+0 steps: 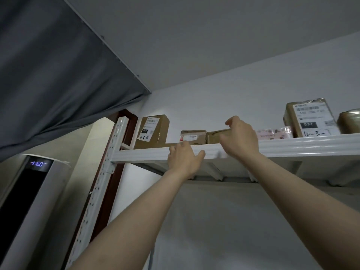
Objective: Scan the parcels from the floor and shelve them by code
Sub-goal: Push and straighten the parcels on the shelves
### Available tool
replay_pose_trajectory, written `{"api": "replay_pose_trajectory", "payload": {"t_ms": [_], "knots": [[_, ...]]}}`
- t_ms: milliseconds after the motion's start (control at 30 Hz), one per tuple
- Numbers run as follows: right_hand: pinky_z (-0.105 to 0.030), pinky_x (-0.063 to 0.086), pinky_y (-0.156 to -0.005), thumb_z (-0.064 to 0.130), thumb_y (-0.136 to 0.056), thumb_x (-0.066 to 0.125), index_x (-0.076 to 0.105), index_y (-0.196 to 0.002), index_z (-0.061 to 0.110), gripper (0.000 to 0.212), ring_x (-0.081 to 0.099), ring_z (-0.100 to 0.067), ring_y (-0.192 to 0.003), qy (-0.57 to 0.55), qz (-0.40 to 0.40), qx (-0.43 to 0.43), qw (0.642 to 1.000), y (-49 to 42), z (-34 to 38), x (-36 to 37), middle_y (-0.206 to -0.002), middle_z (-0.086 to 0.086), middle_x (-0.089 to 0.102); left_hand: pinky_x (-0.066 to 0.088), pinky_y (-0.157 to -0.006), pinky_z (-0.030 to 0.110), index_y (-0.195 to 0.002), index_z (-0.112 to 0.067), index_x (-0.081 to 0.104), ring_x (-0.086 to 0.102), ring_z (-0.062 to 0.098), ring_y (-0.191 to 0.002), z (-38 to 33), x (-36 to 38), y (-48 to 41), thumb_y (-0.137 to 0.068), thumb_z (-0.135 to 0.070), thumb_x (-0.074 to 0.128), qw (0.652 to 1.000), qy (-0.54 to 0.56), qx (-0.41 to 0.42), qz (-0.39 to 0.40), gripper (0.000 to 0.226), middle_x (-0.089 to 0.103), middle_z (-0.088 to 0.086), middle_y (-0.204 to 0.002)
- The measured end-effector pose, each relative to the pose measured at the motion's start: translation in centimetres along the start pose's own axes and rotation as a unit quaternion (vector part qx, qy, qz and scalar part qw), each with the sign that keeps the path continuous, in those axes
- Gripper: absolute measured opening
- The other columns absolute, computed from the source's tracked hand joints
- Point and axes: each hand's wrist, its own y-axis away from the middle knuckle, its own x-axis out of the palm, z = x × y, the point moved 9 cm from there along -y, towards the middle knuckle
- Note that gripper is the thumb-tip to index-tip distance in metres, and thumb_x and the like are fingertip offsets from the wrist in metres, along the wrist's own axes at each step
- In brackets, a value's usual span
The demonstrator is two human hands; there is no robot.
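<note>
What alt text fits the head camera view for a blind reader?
A person reaches up to a white metal shelf: the right hand is at a small brown cardboard box, the left hand rests on its front edge. Labelled cardboard parcels flank them.

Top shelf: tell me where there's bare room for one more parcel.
One narrow gap shows, between the tall brown cardboard box at the left end and the small flat white-labelled box. Rightward it is crowded: plain small brown box, pink patterned packet, taped brown box marked 032. The right hand hides the stretch between.
</note>
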Motion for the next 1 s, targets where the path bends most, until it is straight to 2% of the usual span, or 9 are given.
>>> {"api": "replay_pose_trajectory", "payload": {"t_ms": [100, 233, 400, 500, 633, 733, 833, 933, 1000], "knots": [[-0.035, 0.046, -0.077, 0.017, -0.089, 0.058, 0.053, -0.13, 0.008, 0.042, 0.059, -0.031, -0.109, 0.012, 0.0, -0.011, 1.0, -0.5, 1.6, 3.7, -0.12, -0.011, 0.064, 0.042, -0.097, 0.043, -0.136, -0.006, 0.048, 0.041, 0.032, -0.128, 5.0, -0.7, -2.0, -0.098, -0.052, 0.049, 0.998, 0.025, -0.035, -0.036, 0.06, 0.052, 0.013, -0.137], [-0.039, 0.045, -0.083, 0.025, -0.087, 0.059, 0.055, -0.124, 0.008, 0.04, 0.054, -0.034, -0.111, 0.087, 0.018, -0.013, 0.996, -1.0, 2.8, 8.2, -0.12, -0.014, 0.061, 0.042, -0.095, 0.042, -0.131, -0.004, 0.049, 0.04, 0.031, -0.127, 11.4, -1.1, -5.0, -0.096, -0.048, 0.055, 0.993, 0.065, -0.068, -0.068, 0.057, 0.051, 0.014, -0.135], [-0.04, 0.042, -0.093, 0.036, -0.089, 0.062, 0.052, -0.131, 0.01, 0.051, 0.048, -0.036, -0.121, 0.135, -0.004, 0.011, 0.991, -2.1, 3.8, 10.7, -0.131, -0.016, 0.053, 0.043, -0.1, 0.045, -0.14, -0.003, 0.037, 0.038, 0.034, -0.13, 19.0, -2.2, -10.0, -0.087, -0.045, 0.068, 0.98, 0.13, -0.111, -0.1, 0.074, 0.043, 0.017, -0.14], [-0.042, 0.042, -0.094, 0.039, -0.089, 0.06, 0.048, -0.135, 0.01, 0.056, 0.046, -0.038, -0.124, 0.162, 0.003, 0.033, 0.986, -2.9, 4.3, 11.8, -0.136, -0.017, 0.048, 0.041, -0.103, 0.046, -0.142, -0.003, 0.031, 0.038, 0.037, -0.132, 21.7, -1.7, -12.8, -0.082, -0.051, 0.073, 0.98, 0.127, -0.133, -0.075, 0.088, 0.04, 0.02, -0.143], [-0.043, 0.041, -0.093, 0.037, -0.088, 0.058, 0.046, -0.135, 0.011, 0.055, 0.043, -0.039, -0.125, 0.175, -0.012, 0.073, 0.982, -4.3, 5.5, 13.4, -0.136, -0.017, 0.045, 0.04, -0.105, 0.047, -0.146, -0.003, 0.023, 0.037, 0.038, -0.134, 23.8, -0.7, -17.2, -0.075, -0.064, 0.076, 0.984, 0.127, -0.117, -0.033, 0.108, 0.036, 0.022, -0.146], [-0.045, 0.04, -0.095, 0.039, -0.088, 0.055, 0.046, -0.135, 0.01, 0.056, 0.042, -0.04, -0.124, 0.196, -0.027, 0.084, 0.977, -4.4, 5.7, 14.3, -0.135, -0.018, 0.045, 0.04, -0.109, 0.047, -0.149, -0.003, 0.019, 0.038, 0.038, -0.136, 24.7, 0.3, -19.5, -0.062, -0.076, 0.076, 0.984, 0.121, -0.128, 0.003, 0.126, 0.036, 0.021, -0.148], [-0.046, 0.04, -0.098, 0.046, -0.089, 0.054, 0.045, -0.136, 0.01, 0.06, 0.04, -0.04, -0.126, 0.219, -0.034, 0.09, 0.971, -4.2, 5.9, 14.9, -0.137, -0.019, 0.044, 0.029, -0.118, 0.055, -0.157, -0.004, 0.0, 0.026, 0.044, -0.146, 24.1, 1.2, -21.0, -0.05, -0.085, 0.074, 0.982, 0.116, -0.14, 0.047, 0.153, 0.022, 0.026, -0.159], [-0.047, 0.039, -0.098, 0.049, -0.088, 0.053, 0.046, -0.136, 0.01, 0.062, 0.039, -0.04, -0.126, 0.237, -0.042, 0.098, 0.966, -4.2, 5.9, 15.1, -0.136, -0.02, 0.045, 0.021, -0.119, 0.062, -0.156, -0.009, -0.019, 0.014, 0.049, -0.149, 22.9, 2.2, -21.6, -0.054, -0.085, 0.074, 0.98, 0.108, -0.145, 0.083, 0.157, 0.0, 0.029, -0.163], [-0.047, 0.04, -0.098, 0.05, -0.088, 0.053, 0.046, -0.136, 0.01, 0.063, 0.039, -0.04, -0.126, 0.247, -0.043, 0.098, 0.963, -4.1, 5.9, 15.2, -0.136, -0.02, 0.045, 0.024, -0.117, 0.062, -0.156, -0.009, -0.019, 0.017, 0.048, -0.147, 22.5, 2.6, -22.0, -0.057, -0.082, 0.075, 0.982, 0.087, -0.145, 0.086, 0.154, 0.002, 0.028, -0.162]]}}
